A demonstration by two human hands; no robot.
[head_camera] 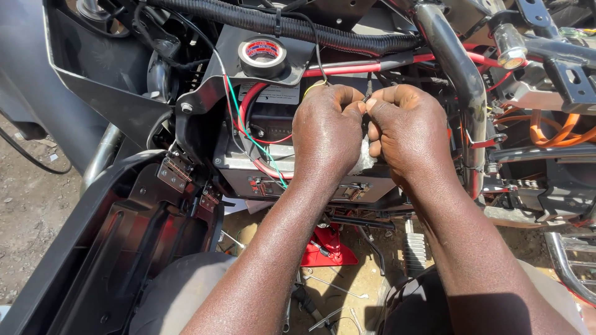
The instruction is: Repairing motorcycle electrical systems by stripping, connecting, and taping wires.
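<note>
At the centre, the left hand [326, 133] and the right hand [406, 133] are closed, knuckles almost touching, and together they pinch a thin dark wire [367, 93] between fingertips. Behind them, at 11 o'clock, a round roll of black insulating tape [262, 57] lies on the black metal bracket [292, 71], under the thick black corrugated cable hose [298, 25].

Ribbed black plastic conduit [298, 28], matt; a glossy roll of black tape [262, 57]; a smooth, shiny chrome metal tube [456, 68]; glossy red [347, 67] and orange rubber-sheathed cables [552, 133]; matt black plastic panel [118, 248]; rough sandy ground [28, 211]; a crinkled clear plastic scrap [363, 162].
</note>
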